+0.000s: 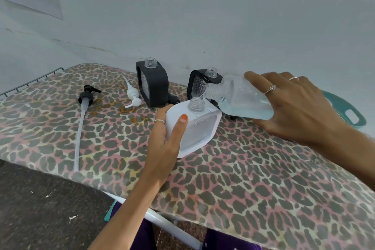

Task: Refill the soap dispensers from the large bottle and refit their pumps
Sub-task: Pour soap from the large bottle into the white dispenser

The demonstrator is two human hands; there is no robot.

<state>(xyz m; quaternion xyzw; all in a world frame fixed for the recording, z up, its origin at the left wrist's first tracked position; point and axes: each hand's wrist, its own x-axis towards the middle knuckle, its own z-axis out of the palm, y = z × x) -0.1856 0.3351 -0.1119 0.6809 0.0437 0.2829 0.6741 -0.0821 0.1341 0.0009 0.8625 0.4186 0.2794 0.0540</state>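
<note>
My left hand (168, 138) grips a white-framed clear soap dispenser (199, 130), tilted on the leopard-print board (243, 178), its neck open. My right hand (294, 105) holds the large clear bottle (241, 97) of pale blue liquid on its side, its mouth just above the dispenser's neck. Two black-framed dispensers stand behind with open necks, one at the left (153, 83) and one (199, 83) partly hidden by the bottle. A black pump with a long tube (85, 99) and a white pump (133, 95) lie on the board to the left.
A teal basket (349, 111) with a handle slot sits at the right behind my right hand. The wall rises directly behind the dispensers. A wire rack (30, 82) ends the board at the far left. Dark floor lies below the board's near edge.
</note>
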